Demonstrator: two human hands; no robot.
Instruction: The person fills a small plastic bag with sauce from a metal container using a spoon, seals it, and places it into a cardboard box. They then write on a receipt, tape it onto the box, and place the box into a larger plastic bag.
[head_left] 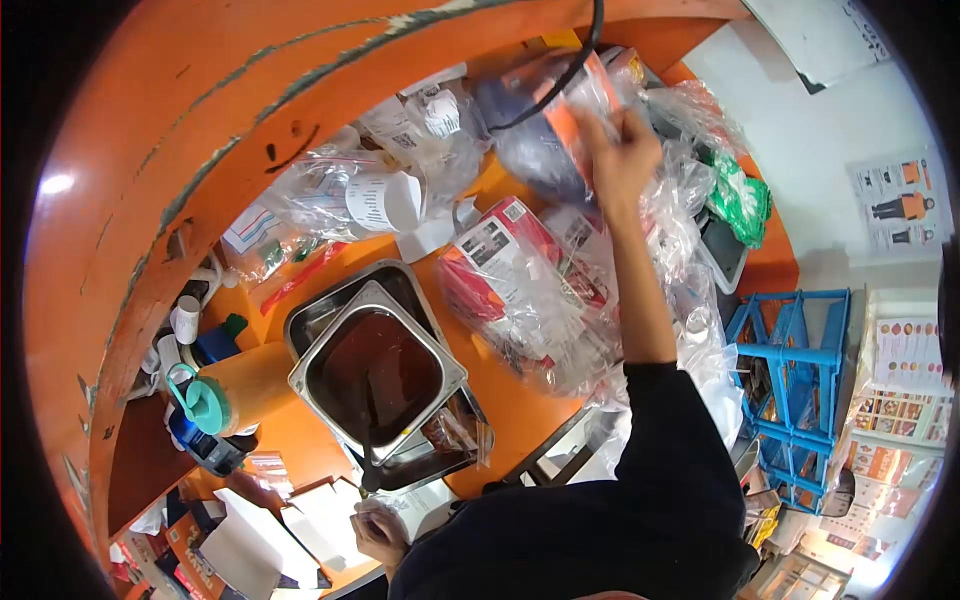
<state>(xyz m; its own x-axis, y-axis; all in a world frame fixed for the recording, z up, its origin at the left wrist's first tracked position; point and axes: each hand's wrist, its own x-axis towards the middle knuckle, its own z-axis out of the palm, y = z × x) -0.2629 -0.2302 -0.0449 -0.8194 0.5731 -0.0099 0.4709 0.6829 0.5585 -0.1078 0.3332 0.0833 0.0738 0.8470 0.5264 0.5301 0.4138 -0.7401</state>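
Observation:
Up at the back of the counter, my right hand [625, 150] is closed on an orange-and-clear plastic packet [575, 125], blurred by motion. A dark cable [570, 75] hangs across it in view. Low on the left, close to my body, my left hand [380, 530] has curled fingers at the edge of a pale clear plastic bag [425, 508]. Beyond that hand a square steel container [455, 378] of dark red-brown liquid rests over a larger steel tray [300, 320], a dark-handled utensil [368, 425] standing in it. Under my right arm lies a bagged pink-and-white package [490, 260].
Clear bags with white labels [385, 200] crowd the back left. An orange bottle with a teal lid [250, 385] stands left of the steel tray. Blue crates [790, 400] are stacked at right, below a green plastic bag [738, 200]. An orange overhang [150, 200] curves along the left.

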